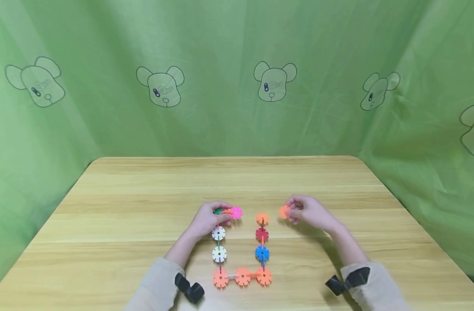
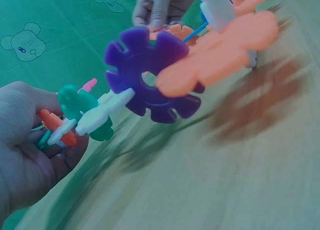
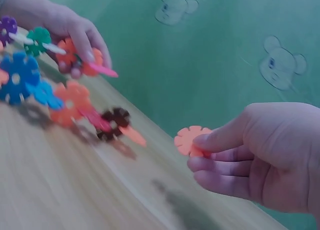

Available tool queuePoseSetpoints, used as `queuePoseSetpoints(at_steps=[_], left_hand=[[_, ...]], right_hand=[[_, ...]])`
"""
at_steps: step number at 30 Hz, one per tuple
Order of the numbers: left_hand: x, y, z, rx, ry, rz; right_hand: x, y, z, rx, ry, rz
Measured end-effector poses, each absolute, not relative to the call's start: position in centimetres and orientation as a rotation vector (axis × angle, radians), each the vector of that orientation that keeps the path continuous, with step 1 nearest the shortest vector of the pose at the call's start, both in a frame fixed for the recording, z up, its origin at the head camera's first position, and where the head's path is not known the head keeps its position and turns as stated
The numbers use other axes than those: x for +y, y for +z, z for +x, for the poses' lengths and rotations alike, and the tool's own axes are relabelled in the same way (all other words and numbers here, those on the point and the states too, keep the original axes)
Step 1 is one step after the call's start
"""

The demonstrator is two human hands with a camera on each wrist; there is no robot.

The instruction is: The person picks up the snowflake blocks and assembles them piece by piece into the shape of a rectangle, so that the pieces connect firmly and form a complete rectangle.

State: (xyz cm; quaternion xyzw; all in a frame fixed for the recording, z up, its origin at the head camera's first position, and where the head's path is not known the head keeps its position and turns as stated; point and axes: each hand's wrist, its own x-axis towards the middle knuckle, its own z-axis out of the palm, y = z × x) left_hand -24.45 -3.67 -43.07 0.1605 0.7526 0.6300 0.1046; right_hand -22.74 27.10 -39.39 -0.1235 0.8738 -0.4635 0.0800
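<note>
A U-shaped chain of interlocking notched plastic discs stands on the table, with white discs [image 1: 218, 233] on its left side, a blue disc [image 1: 259, 252] and red disc [image 1: 262, 231] on its right, and orange discs [image 1: 243, 280] along the near side. My left hand [image 1: 203, 220] grips the far end of the left side, where a bright pink disc [image 1: 237, 213] sticks out past the fingers. Between thumb and fingers, my right hand [image 1: 311, 211] pinches a loose orange disc [image 3: 187, 137]. This disc is apart from the chain, right of the orange end disc [image 1: 262, 217].
The wooden table [image 1: 124, 207] reaches back to a green curtain [image 1: 221, 125] printed with bear heads. A dark camera mount [image 1: 190, 289] is strapped over the left sleeve, another camera mount [image 1: 355, 278] over the right one.
</note>
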Motion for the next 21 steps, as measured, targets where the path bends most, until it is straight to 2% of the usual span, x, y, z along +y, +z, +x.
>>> queuePoseSetpoints(at_steps=[9,13,21], left_hand=[[-3.6,-43.0,-24.4,2.218,1.859,0.472],[-3.7,-41.6,-23.4,2.225,1.846,0.480],[-3.6,-43.2,-24.6,2.182,1.883,0.459]], right_hand=[[23.0,-39.4,-23.6,2.685,-1.450,-0.404],[21.0,-38.6,-23.0,2.745,-1.427,-0.454],[19.4,-40.1,-23.9,2.730,-1.455,-0.460]])
